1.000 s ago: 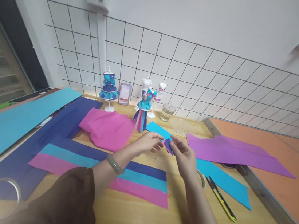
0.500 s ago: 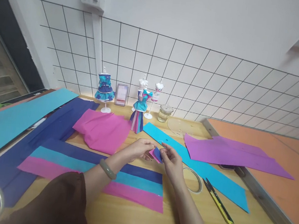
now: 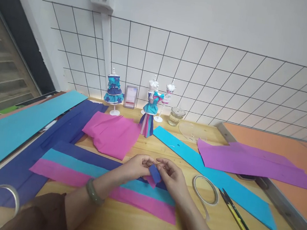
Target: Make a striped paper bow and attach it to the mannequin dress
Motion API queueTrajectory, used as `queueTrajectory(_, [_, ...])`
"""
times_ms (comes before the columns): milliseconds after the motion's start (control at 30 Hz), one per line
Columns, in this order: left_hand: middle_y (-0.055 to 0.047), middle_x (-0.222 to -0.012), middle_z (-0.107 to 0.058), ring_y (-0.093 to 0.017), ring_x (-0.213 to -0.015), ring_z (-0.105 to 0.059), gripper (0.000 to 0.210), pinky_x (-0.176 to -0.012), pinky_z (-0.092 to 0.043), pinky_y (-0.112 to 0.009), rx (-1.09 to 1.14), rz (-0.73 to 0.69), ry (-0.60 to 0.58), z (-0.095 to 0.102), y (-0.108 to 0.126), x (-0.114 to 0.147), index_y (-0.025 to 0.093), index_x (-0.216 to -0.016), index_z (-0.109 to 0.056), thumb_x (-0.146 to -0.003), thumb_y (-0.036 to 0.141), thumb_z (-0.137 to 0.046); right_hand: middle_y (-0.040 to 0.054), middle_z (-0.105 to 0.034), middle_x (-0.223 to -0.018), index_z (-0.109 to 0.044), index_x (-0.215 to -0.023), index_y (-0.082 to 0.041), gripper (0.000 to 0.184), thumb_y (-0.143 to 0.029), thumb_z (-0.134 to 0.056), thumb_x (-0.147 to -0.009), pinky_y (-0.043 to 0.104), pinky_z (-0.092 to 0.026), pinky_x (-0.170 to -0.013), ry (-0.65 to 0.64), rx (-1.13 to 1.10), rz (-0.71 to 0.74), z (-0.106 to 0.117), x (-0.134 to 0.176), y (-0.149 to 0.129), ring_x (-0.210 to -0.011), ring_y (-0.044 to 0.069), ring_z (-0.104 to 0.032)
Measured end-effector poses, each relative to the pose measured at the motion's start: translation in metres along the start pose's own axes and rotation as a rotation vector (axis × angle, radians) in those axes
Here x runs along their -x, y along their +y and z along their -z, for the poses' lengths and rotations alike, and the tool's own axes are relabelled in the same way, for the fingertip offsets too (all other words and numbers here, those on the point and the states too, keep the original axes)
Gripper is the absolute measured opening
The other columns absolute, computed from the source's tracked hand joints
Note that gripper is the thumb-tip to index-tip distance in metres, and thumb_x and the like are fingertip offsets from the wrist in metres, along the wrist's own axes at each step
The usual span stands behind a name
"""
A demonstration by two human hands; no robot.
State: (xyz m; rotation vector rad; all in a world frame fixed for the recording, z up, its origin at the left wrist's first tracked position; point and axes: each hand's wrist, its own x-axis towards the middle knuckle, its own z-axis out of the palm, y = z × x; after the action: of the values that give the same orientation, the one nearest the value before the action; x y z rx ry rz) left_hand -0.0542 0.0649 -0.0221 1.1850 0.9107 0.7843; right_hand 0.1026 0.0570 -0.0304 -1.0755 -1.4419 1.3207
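Between my two hands is a small folded piece of crepe paper [image 3: 155, 173], dark blue on one side and pink on the other. My left hand [image 3: 141, 166] pinches its upper left part, and a green bangle [image 3: 94, 192] sits on that wrist. From the right, my right hand [image 3: 170, 175] grips the same piece with thumb and fingers. Both hands are closed, fingertips nearly touching. Beneath them lies a long strip [image 3: 78, 166] of dark blue, light blue and pink bands. A roll of tape [image 3: 214, 198], its end loose, rests right of my right hand.
Black-and-yellow scissors [image 3: 238, 218] lie right of the tape. Pink paper [image 3: 113, 134], a light blue strip [image 3: 183, 149] and a purple sheet [image 3: 243, 161] spread across the table. Behind stand dressed mini mannequins [image 3: 150, 109] and a glass of liquid [image 3: 176, 117]. Metal-edged orange board [image 3: 294, 143] borders the right.
Both hands have come lower and nearer with the small piece, which is now turned with more of its dark blue side showing. The camera view has shifted slightly left.
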Motion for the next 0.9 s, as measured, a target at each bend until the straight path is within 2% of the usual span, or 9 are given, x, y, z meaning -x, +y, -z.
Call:
queueTrajectory(100, [-0.004,-0.073,-0.062,-0.011,-0.067,-0.056,0.027,-0.063,-0.041,-0.022,-0.016,-0.041,0.088,-0.001,-0.002,0.001,0.011,-0.081,-0.063,-0.062,0.03,-0.069,-0.0007,-0.057,-0.067,-0.057,-0.09,-0.019,0.033,-0.044,-0.062,-0.07,0.024,-0.049,-0.045,0.012,-0.043,-0.015,-0.002,0.001,-0.003,-0.057,0.012,-0.055])
queueTrajectory(200, [-0.001,-0.067,-0.059,-0.009,-0.061,-0.051,0.027,-0.058,-0.038,-0.021,-0.045,-0.056,0.134,0.001,-0.002,0.001,0.011,-0.077,-0.062,-0.063,0.032,-0.068,-0.0001,-0.06,-0.069,-0.057,-0.087,-0.018,0.033,-0.045,-0.063,-0.069,0.024,-0.05,-0.046,-0.022,-0.053,-0.082,-0.002,0.001,-0.007,-0.054,0.012,-0.059])
queueTrajectory(300, [0.0,-0.065,-0.056,-0.009,-0.061,-0.049,0.025,-0.059,-0.037,-0.021,-0.034,-0.107,0.175,0.004,-0.001,0.001,0.011,-0.072,-0.06,-0.065,0.034,-0.066,-0.0012,-0.058,-0.058,-0.056,-0.093,-0.017,0.038,-0.051,-0.053,-0.076,0.027,-0.051,-0.051,-0.049,-0.119,-0.219,0.0,0.002,-0.01,-0.048,0.014,-0.06])
queueTrajectory(367, [0.0,-0.066,-0.056,-0.009,-0.062,-0.049,0.024,-0.061,-0.036,-0.021,-0.018,-0.118,0.204,0.007,0.0,0.0,0.012,-0.071,-0.058,-0.066,0.034,-0.065,0.0004,-0.058,-0.058,-0.056,-0.093,-0.017,0.042,-0.055,-0.045,-0.079,0.03,-0.051,-0.056,-0.03,-0.201,-0.272,0.001,0.002,-0.011,-0.055,0.017,-0.063])
queueTrajectory(433, [0.001,-0.064,-0.055,-0.008,-0.059,-0.048,0.023,-0.059,-0.035,-0.021,-0.008,-0.092,0.205,0.01,-0.001,-0.001,0.012,-0.071,-0.056,-0.067,0.034,-0.064,0.0032,-0.059,-0.063,-0.058,-0.083,-0.016,0.046,-0.058,-0.04,-0.08,0.032,-0.051,-0.06,-0.023,-0.226,-0.254,0.002,0.003,-0.011,-0.062,0.018,-0.063])
queueTrajectory(500, [0.002,-0.06,-0.052,-0.007,-0.055,-0.045,0.023,-0.055,-0.033,-0.02,-0.023,-0.059,0.193,0.011,-0.002,-0.001,0.013,-0.069,-0.055,-0.067,0.034,-0.064,0.0039,-0.06,-0.067,-0.058,-0.075,-0.016,0.044,-0.057,-0.045,-0.078,0.031,-0.049,-0.063,-0.029,-0.154,-0.184,0.003,0.003,-0.012,-0.064,0.017,-0.061])
queueTrajectory(600, [0.003,-0.056,-0.049,-0.007,-0.051,-0.041,0.023,-0.051,-0.029,-0.02,-0.077,-0.044,0.157,0.01,-0.003,0.001,0.013,-0.069,-0.054,-0.066,0.033,-0.063,0.0019,-0.062,-0.075,-0.061,-0.084,-0.017,0.034,-0.048,-0.061,-0.07,0.026,-0.045,-0.06,-0.066,0.005,-0.079,0.002,0.003,-0.011,-0.063,0.014,-0.056])
queueTrajectory(767, [0.004,-0.058,-0.048,-0.006,-0.052,-0.041,0.024,-0.05,-0.03,-0.019,-0.079,-0.039,0.098,0.008,-0.005,0.003,0.013,-0.074,-0.057,-0.063,0.031,-0.067,-0.0027,-0.052,-0.056,-0.06,-0.074,-0.015,0.029,-0.043,-0.065,-0.068,0.021,-0.033,-0.045,-0.044,0.077,-0.077,0.003,-0.001,-0.005,-0.049,0.009,-0.044])
queueTrajectory(900, [0.003,-0.064,-0.053,-0.007,-0.058,-0.048,0.035,-0.056,-0.036,-0.02,0.0,-0.018,0.051,0.008,-0.005,0.002,0.013,-0.084,-0.059,-0.056,0.028,-0.074,-0.0015,-0.054,-0.057,-0.059,-0.071,-0.015,0.031,-0.045,-0.064,-0.067,0.022,-0.035,-0.047,0.004,0.056,-0.069,0.008,-0.003,-0.003,-0.05,0.01,-0.045])
